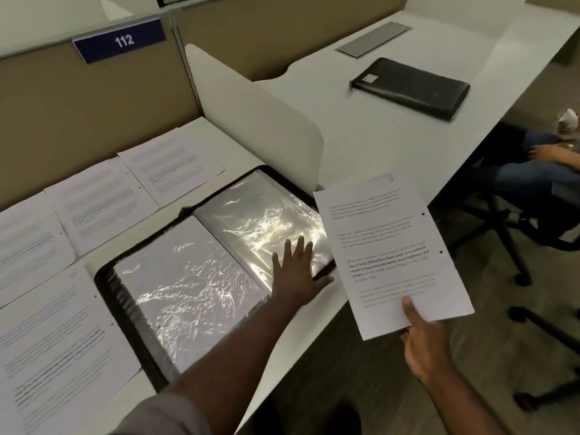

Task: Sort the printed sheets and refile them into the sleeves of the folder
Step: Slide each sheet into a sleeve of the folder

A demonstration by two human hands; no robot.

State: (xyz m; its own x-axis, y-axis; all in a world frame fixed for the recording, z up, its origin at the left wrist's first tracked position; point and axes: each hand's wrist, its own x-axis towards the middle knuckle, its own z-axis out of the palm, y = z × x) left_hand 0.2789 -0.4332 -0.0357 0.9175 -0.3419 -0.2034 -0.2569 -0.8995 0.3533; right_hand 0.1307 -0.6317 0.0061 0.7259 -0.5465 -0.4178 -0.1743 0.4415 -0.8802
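Open folder [201,277] at centre, left hand [295,271] flat on its right sleeve, right hand [422,337] at lower right pinching a sheet [389,246] beside it

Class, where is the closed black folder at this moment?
In the head view, the closed black folder lies at upper right on the neighbouring white desk, beyond the white divider, near a grey panel.

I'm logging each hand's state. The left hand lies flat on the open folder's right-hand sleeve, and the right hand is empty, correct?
Not quite. The head view shows the right hand pinching a printed sheet. The left hand does lie flat on the open folder's right-hand sleeve.
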